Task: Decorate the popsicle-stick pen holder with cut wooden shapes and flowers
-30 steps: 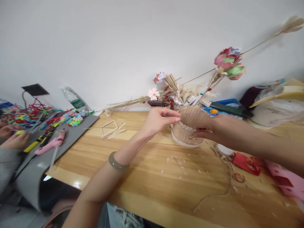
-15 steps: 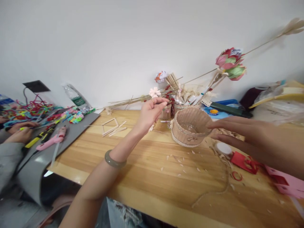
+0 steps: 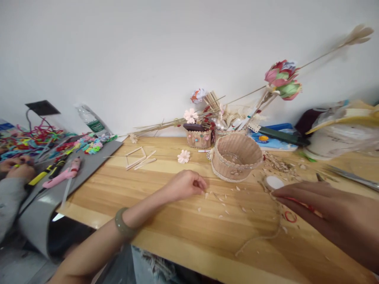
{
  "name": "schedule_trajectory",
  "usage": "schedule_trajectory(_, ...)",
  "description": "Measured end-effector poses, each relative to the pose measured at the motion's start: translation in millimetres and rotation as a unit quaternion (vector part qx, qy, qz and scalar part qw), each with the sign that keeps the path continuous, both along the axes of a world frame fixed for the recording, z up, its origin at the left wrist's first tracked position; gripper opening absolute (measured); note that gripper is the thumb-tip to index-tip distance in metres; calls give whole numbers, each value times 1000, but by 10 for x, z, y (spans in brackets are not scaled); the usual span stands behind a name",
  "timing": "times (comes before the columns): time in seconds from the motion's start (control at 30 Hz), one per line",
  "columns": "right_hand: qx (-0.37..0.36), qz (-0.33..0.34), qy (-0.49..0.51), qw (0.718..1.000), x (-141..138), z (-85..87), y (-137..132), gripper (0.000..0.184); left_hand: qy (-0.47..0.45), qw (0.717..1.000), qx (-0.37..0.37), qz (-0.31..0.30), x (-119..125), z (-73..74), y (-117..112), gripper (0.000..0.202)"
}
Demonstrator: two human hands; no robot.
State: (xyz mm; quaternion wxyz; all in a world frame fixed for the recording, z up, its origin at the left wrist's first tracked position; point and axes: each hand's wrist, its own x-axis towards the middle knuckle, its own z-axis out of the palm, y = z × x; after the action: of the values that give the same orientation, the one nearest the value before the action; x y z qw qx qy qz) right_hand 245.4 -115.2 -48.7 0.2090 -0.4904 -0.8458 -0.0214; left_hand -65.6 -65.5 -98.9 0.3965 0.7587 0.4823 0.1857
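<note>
A round basket (image 3: 237, 156) with wooden-slat sides and a lace-trimmed base stands upright on the wooden table. In front of it, to the left, my left hand (image 3: 186, 185) rests low over the tabletop with its fingers curled in. Whatever they may hold is hidden. Small pale scraps (image 3: 223, 199) lie beside its fingertips. On the right, my right hand (image 3: 328, 209) is stretched out, fingers long and slightly apart, above something red that it mostly covers. Its fingertips are close to a white round lid-like piece (image 3: 274, 182). A pink flower (image 3: 184, 156) lies left of the basket.
Behind stand a small decorated basket (image 3: 199, 138) and paper flowers (image 3: 282, 79). Thin sticks (image 3: 139, 159) lie to the left. A pink glue gun (image 3: 63, 173) rests on a grey mat near another person's hands (image 3: 20, 167). Twine (image 3: 257, 240), a red ring (image 3: 290, 216) and scissors (image 3: 353, 176) are at right.
My left hand has come down from the flowers at the back to the tabletop in front of the basket. My right hand has left the basket's rim and moved lower, over the red item.
</note>
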Motion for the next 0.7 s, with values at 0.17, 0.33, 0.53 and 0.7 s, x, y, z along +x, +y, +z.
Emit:
schedule_trajectory(0.17,-42,41,-63,996,-87,-56,-37,30,23,1000,-5,-12,43,-73,36,22)
schedule_trajectory(0.33,-83,30,-55,995,-59,-120,-49,28,48,999,4,-16,65,3,19,18)
schedule_trajectory(0.53,-52,43,-60,996,-68,-122,-60,37,60,998,3,-22,98,85,-27,19)
schedule_trajectory(0.7,-76,40,-66,994,-97,-112,-101,35,69,997,4,-19,118,67,-17,16)
